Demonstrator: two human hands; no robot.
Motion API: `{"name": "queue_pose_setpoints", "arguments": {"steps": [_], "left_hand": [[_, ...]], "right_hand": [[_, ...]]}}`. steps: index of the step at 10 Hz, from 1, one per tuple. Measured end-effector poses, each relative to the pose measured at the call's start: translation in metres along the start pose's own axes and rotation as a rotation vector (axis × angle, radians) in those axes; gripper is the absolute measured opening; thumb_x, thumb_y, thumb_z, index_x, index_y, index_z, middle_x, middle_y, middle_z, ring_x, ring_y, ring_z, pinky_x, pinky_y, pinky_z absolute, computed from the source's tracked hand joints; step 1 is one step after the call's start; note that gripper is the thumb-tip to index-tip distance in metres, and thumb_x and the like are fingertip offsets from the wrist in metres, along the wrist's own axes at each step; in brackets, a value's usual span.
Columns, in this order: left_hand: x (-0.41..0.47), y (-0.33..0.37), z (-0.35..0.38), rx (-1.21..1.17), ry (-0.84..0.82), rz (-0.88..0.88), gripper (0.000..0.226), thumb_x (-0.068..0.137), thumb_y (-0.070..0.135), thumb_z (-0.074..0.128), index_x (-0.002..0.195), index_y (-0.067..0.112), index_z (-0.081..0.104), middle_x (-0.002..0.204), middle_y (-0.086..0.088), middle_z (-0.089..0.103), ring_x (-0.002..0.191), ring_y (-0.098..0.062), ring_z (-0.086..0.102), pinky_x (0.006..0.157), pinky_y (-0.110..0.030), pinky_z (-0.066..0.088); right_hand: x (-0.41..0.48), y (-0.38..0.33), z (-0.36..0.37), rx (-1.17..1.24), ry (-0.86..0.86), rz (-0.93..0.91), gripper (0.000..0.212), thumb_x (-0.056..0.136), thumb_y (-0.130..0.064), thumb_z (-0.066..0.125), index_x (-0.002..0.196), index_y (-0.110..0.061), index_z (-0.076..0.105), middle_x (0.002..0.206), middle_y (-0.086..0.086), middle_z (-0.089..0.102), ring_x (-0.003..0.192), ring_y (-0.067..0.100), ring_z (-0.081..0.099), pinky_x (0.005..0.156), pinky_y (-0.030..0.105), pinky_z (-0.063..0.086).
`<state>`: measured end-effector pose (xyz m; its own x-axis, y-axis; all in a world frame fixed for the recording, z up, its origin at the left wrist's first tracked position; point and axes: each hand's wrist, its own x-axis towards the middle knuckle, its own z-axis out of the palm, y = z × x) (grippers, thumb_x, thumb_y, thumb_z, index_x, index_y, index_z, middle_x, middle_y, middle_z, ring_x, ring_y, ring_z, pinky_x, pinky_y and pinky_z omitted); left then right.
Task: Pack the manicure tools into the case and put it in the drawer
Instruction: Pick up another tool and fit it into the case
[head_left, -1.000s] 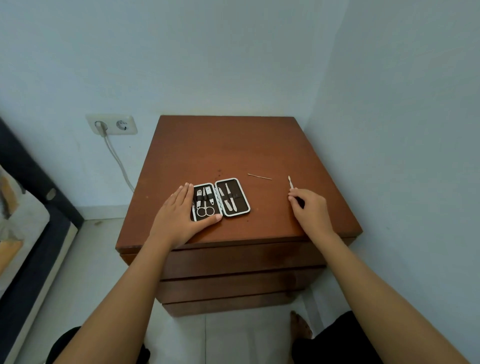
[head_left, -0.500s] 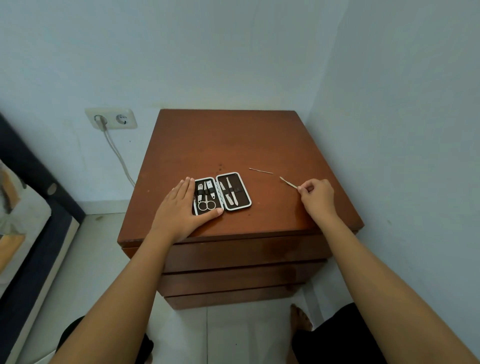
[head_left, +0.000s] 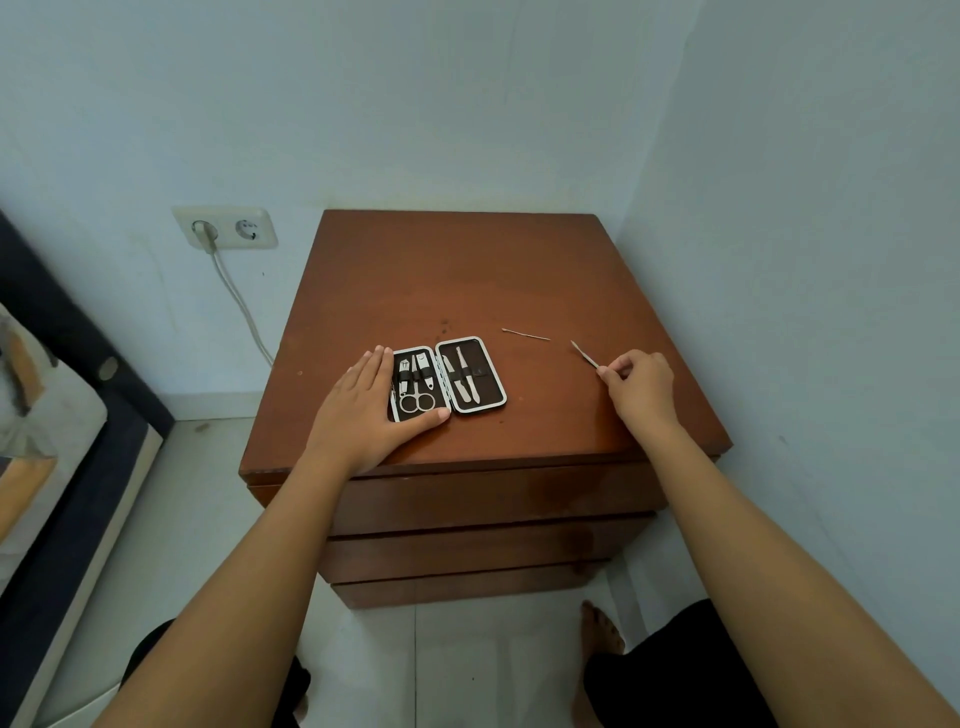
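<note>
An open manicure case (head_left: 470, 376) with a white rim and dark lining lies on the brown nightstand (head_left: 467, 280). Scissors, clippers and other metal tools sit under its straps in both halves. My left hand (head_left: 363, 410) lies flat on the case's left edge, thumb along its near rim. My right hand (head_left: 636, 389) pinches a thin metal tool (head_left: 584, 354) by its near end, the tip pointing up-left just above the top. A second thin metal pick (head_left: 525, 334) lies loose on the wood between case and tool.
The nightstand has three shut drawers (head_left: 488, 499) on its front. It stands in a corner, with a wall close on the right. A socket with a plugged cable (head_left: 226, 228) is on the back wall at left. A bed edge (head_left: 62, 415) lies left.
My right hand has lifted the thin tool off the wood and turned it so its tip points up-left. The left hand has stayed on the case.
</note>
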<state>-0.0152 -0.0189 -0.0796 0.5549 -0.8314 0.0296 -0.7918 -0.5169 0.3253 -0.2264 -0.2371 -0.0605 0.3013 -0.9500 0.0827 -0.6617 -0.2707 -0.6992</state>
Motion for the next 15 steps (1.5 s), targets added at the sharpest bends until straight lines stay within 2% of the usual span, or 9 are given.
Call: {"name": "queue_pose_setpoints", "arguments": {"steps": [2, 4, 6, 7, 9, 11, 13, 14, 15], "left_hand": [[0.0, 0.001, -0.001, 0.001, -0.003, -0.002, 0.121, 0.058, 0.092, 0.02, 0.15, 0.016, 0.002, 0.159, 0.0, 0.002, 0.145, -0.012, 0.0, 0.116, -0.031, 0.001], [0.001, -0.001, -0.001, -0.003, -0.004, -0.001, 0.121, 0.058, 0.092, 0.02, 0.15, 0.016, 0.002, 0.159, 0.0, 0.003, 0.145, -0.012, 0.0, 0.116, -0.031, 0.002], [0.001, -0.001, 0.0, -0.002, 0.002, 0.001, 0.121, 0.058, 0.092, 0.021, 0.15, 0.015, 0.002, 0.159, 0.0, 0.004, 0.145, -0.012, 0.001, 0.117, -0.032, 0.003], [0.001, -0.001, -0.001, 0.011, -0.001, 0.002, 0.121, 0.058, 0.092, 0.02, 0.15, 0.016, 0.002, 0.159, 0.0, 0.003, 0.145, -0.013, 0.001, 0.117, -0.033, 0.003], [0.0, 0.0, 0.0, 0.01, -0.004, 0.0, 0.121, 0.058, 0.092, 0.02, 0.15, 0.016, 0.002, 0.159, 0.0, 0.003, 0.145, -0.013, 0.001, 0.117, -0.032, 0.002], [0.0, -0.001, -0.001, 0.01, -0.01, 0.003, 0.117, 0.063, 0.091, 0.025, 0.15, 0.015, 0.002, 0.159, 0.0, 0.003, 0.145, -0.013, 0.0, 0.117, -0.032, 0.002], [0.0, 0.002, -0.002, 0.009, -0.011, 0.007, 0.113, 0.067, 0.086, 0.029, 0.15, 0.014, 0.002, 0.159, -0.001, 0.002, 0.145, -0.013, 0.0, 0.116, -0.031, 0.001], [-0.001, 0.001, -0.003, 0.007, -0.012, 0.009, 0.113, 0.067, 0.086, 0.029, 0.15, 0.014, 0.002, 0.159, -0.001, 0.002, 0.145, -0.013, 0.0, 0.116, -0.031, 0.001], [-0.001, 0.001, -0.002, 0.008, -0.011, 0.009, 0.113, 0.067, 0.087, 0.029, 0.15, 0.014, 0.002, 0.159, 0.0, 0.002, 0.145, -0.013, 0.0, 0.116, -0.031, 0.001]], "right_hand": [[0.002, -0.004, -0.002, -0.03, -0.028, 0.012, 0.018, 0.089, -0.017, 0.059, 0.091, 0.0, 0.064, 0.118, 0.021, 0.049, 0.105, 0.033, 0.051, 0.089, 0.033, 0.039], [-0.003, -0.001, 0.004, -0.101, -0.037, -0.066, 0.021, 0.094, -0.015, 0.049, 0.093, 0.003, 0.06, 0.113, 0.021, 0.047, 0.106, 0.034, 0.047, 0.089, 0.037, 0.038], [-0.009, 0.0, 0.003, -0.135, -0.036, -0.134, 0.022, 0.097, -0.015, 0.042, 0.098, 0.0, 0.057, 0.111, 0.018, 0.051, 0.106, 0.031, 0.048, 0.083, 0.031, 0.037], [-0.018, -0.007, 0.002, -0.029, -0.097, -0.152, 0.018, 0.097, -0.015, 0.041, 0.094, -0.004, 0.055, 0.1, 0.013, 0.057, 0.094, 0.026, 0.054, 0.073, 0.03, 0.039], [-0.046, -0.039, 0.019, 0.042, -0.291, -0.309, 0.008, 0.092, -0.014, 0.051, 0.085, -0.012, 0.053, 0.091, 0.004, 0.058, 0.085, 0.018, 0.054, 0.075, 0.028, 0.041], [-0.057, -0.045, 0.035, 0.044, -0.224, -0.388, 0.009, 0.087, -0.005, 0.054, 0.09, -0.007, 0.062, 0.085, 0.007, 0.061, 0.079, 0.016, 0.053, 0.072, 0.026, 0.043], [-0.067, -0.044, 0.037, -0.01, -0.153, -0.448, 0.016, 0.089, -0.009, 0.056, 0.097, -0.011, 0.069, 0.091, 0.005, 0.058, 0.079, 0.012, 0.052, 0.069, 0.023, 0.043], [-0.073, -0.045, 0.037, -0.029, -0.14, -0.478, 0.019, 0.09, -0.01, 0.055, 0.101, -0.009, 0.07, 0.094, 0.009, 0.06, 0.082, 0.018, 0.057, 0.073, 0.031, 0.051], [-0.077, -0.047, 0.035, -0.052, -0.121, -0.469, 0.021, 0.091, -0.012, 0.053, 0.105, -0.008, 0.069, 0.094, 0.009, 0.06, 0.083, 0.018, 0.057, 0.074, 0.033, 0.052]]}}
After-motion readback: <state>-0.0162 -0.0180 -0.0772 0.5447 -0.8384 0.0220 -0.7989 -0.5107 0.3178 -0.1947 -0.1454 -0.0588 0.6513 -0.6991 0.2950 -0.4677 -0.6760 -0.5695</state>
